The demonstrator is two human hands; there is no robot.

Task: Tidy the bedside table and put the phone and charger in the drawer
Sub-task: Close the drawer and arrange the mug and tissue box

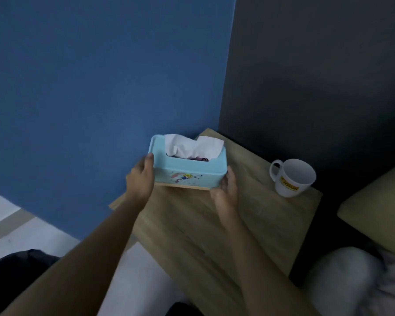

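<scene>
A light blue tissue box [188, 171] with a cartoon print and a wooden base sits over the far left part of the wooden bedside table [214, 224]. White tissue [192, 145] sticks out of its top slot. My left hand [140, 179] grips the box's left end, and my right hand [226, 190] grips its right end. I cannot tell whether the box rests on the table or is held just above it. No phone, charger or drawer is in view.
A white mug [292, 176] with a yellow label stands upright near the table's right edge. A blue wall [100, 87] and a dark wall [317, 76] meet behind the table. A bed with a pillow [379, 201] lies to the right.
</scene>
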